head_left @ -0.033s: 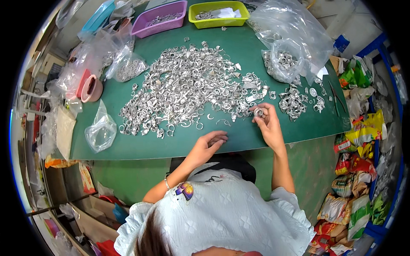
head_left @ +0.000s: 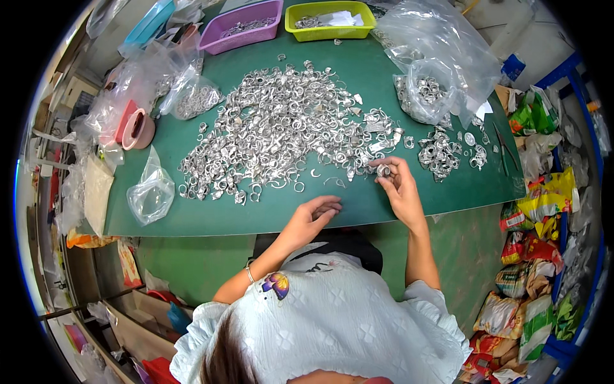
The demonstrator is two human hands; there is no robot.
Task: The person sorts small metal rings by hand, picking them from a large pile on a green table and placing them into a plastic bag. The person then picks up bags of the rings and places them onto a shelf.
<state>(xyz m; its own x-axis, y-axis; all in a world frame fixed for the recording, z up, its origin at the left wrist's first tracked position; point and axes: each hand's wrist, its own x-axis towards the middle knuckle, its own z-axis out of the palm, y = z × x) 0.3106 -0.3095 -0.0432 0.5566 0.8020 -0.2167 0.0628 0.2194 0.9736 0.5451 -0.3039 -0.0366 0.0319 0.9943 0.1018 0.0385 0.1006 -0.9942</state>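
A silver-coloured metal ring (head_left: 383, 170) is pinched between the thumb and fingers of my right hand (head_left: 402, 187), just off the right front of a wide heap of similar rings (head_left: 275, 121) spread on the green table (head_left: 256, 217). My left hand (head_left: 313, 216) rests at the table's near edge, holding nothing that I can see. Its fingers are loosely bent with the thumb apart. A few loose ring pieces (head_left: 334, 183) lie between the hands. To the right of my right hand sits a smaller pile of rings (head_left: 439, 153).
Purple (head_left: 240, 27) and yellow-green (head_left: 330, 31) baskets stand at the back. Clear bags of rings lie back right (head_left: 422, 96) and left (head_left: 195, 101). An empty-looking bag (head_left: 151, 192), a pink cup (head_left: 139, 130) and tweezers (head_left: 504, 148) lie near the table's sides.
My right hand has tilted very slightly, shifting the ring a little to the left. My left hand stays in place.
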